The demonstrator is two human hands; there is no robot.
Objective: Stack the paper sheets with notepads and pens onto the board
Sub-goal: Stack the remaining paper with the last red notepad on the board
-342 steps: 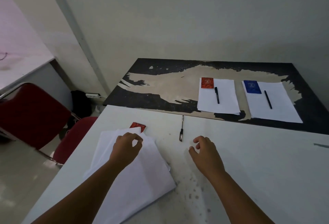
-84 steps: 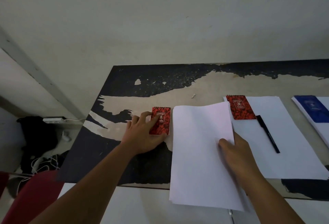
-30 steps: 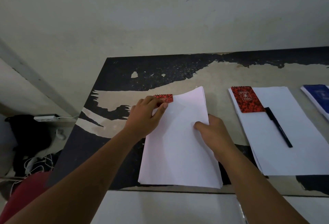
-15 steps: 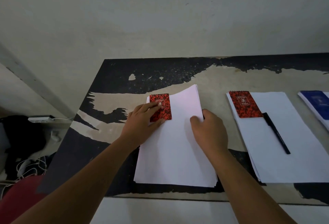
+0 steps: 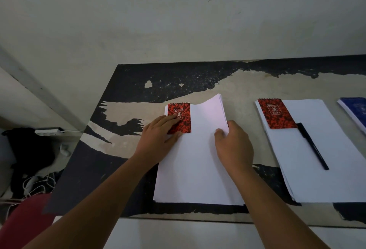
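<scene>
White paper sheets in a thick stack at centre frame, lying on the worn black-and-tan board, near edge close to the board's front edge. Far right corner of the stack curled upward off the pile. Red spiral notepad flat on the stack's upper left corner, spiral binding at the far end, a small white emblem and lettering on the cover, too small to read.

Left hand laid flat and open, palm down, fingertips pressing on the notepad cover, heel of the hand over the left edge of the sheets; nothing gripped. Right hand resting palm down on the right edge of the same stack, fingers loosely curled at the paper's margin just below the lifted corner; whether a sheet is pinched there cannot be told.

To the right, well apart from the centre stack, a second paper stack on the board, carrying a second red notepad at its upper left corner with the same white emblem and unreadable print, and a black pen lying diagonally just beside and below that notepad, with faint lettering along the barrel, illegible. At the far right edge of the frame, a blue notepad cut off by the border, cover print unreadable.

White table edge along the bottom of the frame, in front of the board. At lower left, a red chair seat; above it, tangled white cables and a white power strip on the floor by the wall.
</scene>
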